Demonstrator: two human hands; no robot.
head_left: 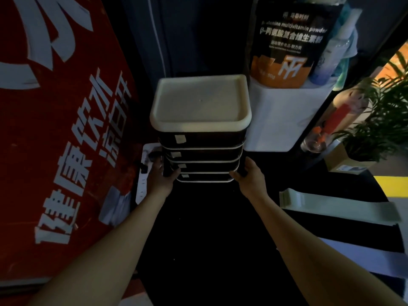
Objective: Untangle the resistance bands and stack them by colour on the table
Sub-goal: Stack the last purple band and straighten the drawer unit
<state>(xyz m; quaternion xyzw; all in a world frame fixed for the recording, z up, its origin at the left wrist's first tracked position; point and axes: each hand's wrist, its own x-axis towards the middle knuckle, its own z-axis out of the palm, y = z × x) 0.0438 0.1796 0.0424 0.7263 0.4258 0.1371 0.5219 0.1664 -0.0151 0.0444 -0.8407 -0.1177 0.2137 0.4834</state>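
Both hands grip the drawer unit, left hand and right hand curled round its lower corners, while the pale resistance bands lie flat on the table right of the unit, long axis crosswise, nearer the right hand.

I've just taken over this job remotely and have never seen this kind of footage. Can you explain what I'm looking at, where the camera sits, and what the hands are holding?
There is no machine: these are a person's two bare arms, filmed by one wide camera worn on their head, looking forward and down. The left hand and right hand grip the lower sides of a small drawer tower with a white top and dark drawers. On the dark table, to the right, flat bands lie side by side: a pale green band, a black one and a whitish one. A red sign stands on the left, and a powder pouch behind.
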